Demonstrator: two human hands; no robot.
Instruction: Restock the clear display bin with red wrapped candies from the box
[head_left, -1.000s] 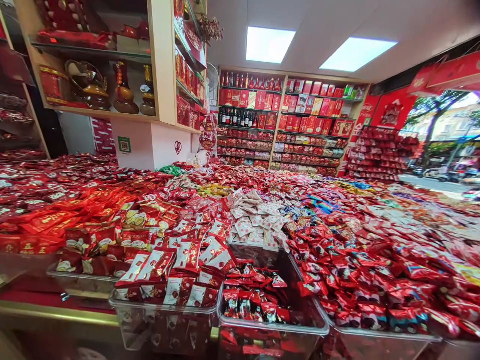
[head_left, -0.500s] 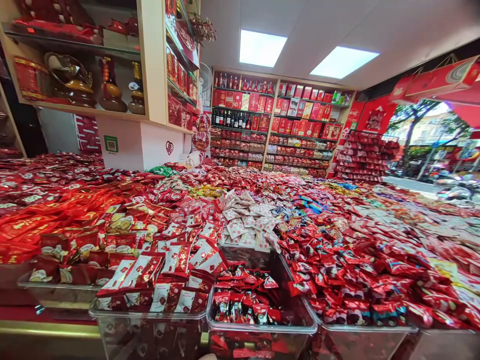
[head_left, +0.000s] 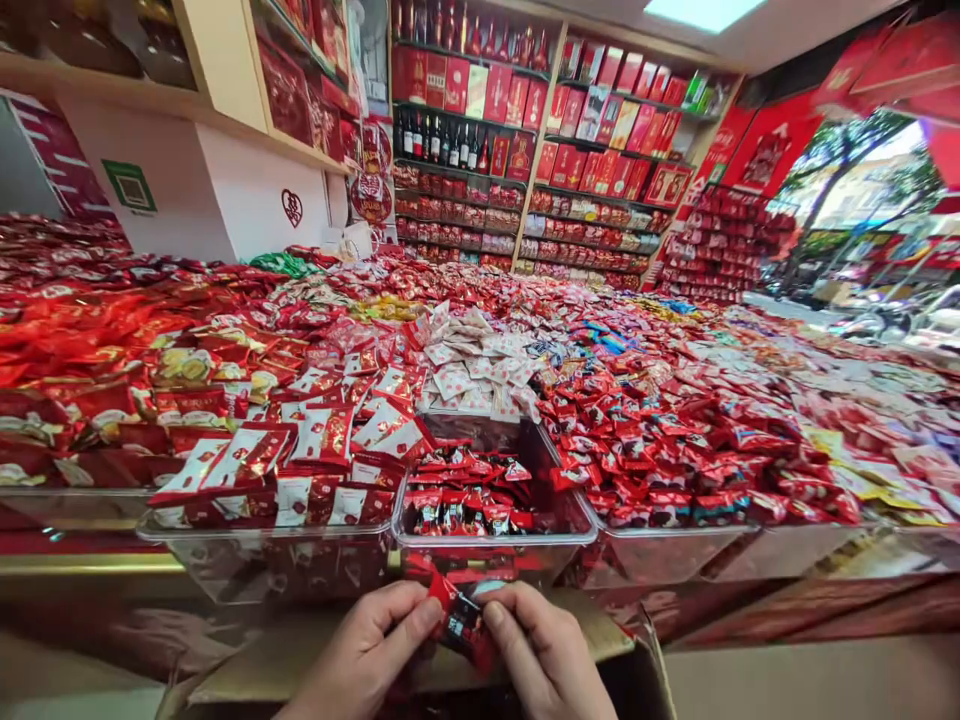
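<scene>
Between my two hands is a red and black candy packet [head_left: 461,625], over an open cardboard box [head_left: 262,660]. My left hand [head_left: 379,640] pinches its left end between thumb and finger. The right end is pinched in my right hand [head_left: 536,640]. Just beyond my hands stands a clear bin [head_left: 495,541], partly filled with similar red and black packets [head_left: 472,508]. The box's inside is mostly dark and hidden behind my hands.
Clear bins piled with red and white packets [head_left: 322,440] and red packets [head_left: 675,460] line the counter's front edge. White packets [head_left: 480,360] lie heaped behind the middle bin. Shelves [head_left: 551,130] with bottles and boxes stand at the back.
The view has tilted down, bringing the cardboard box into sight. Both hands now show at the bottom with a packet between them; before, only a fingertip showed at the lower edge.
</scene>
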